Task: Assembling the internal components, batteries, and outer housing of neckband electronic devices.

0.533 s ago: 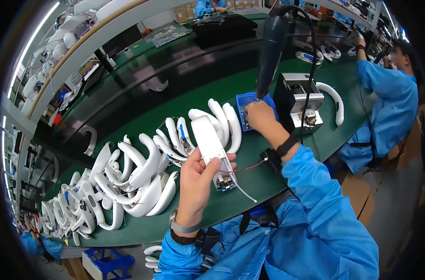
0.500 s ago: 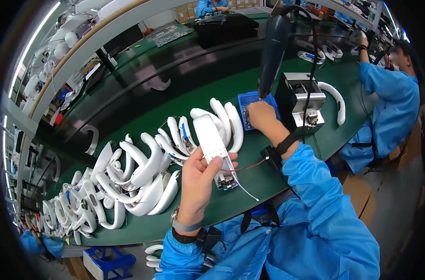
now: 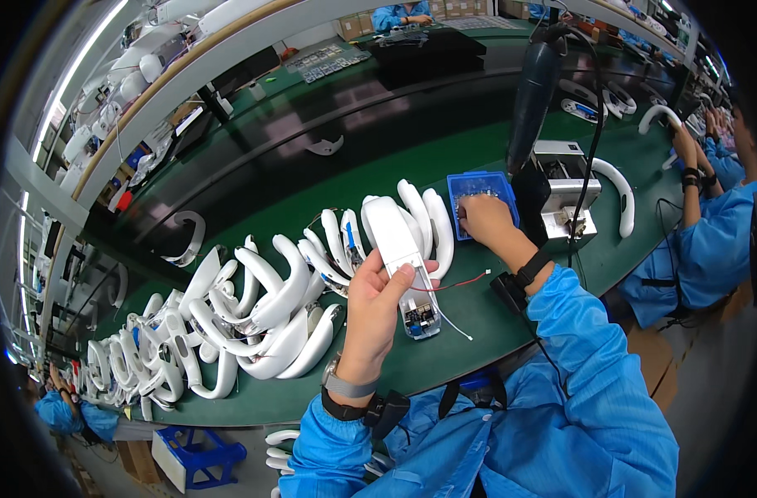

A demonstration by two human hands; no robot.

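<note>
My left hand [image 3: 377, 300] is closed round a long white plastic housing [image 3: 392, 234], thumb on top. Its lower end is open and shows a small circuit board [image 3: 419, 316]. A red wire [image 3: 463, 282] and a white wire [image 3: 453, 324] trail out of it to the right. Bent down into a small blue bin [image 3: 485, 183], my right hand [image 3: 488, 219] has its fingers drawn together among small metal parts. What its fingertips hold, if anything, is hidden. A dark powered screwdriver [image 3: 534, 100] hangs above and to the right of the bin.
Curved white housings [image 3: 266, 311] lie heaped along the left of the green table [image 3: 370, 373]. A metal fixture [image 3: 568, 195] with a cable before it stands right of the bin, beside a curved white piece [image 3: 619, 195]. A co-worker [image 3: 702, 224] sits at the far right.
The whole view has shifted, so the table and both hands appear further right. My right hand stays in the bin and my left keeps its hold. The co-worker now holds a curved white piece.
</note>
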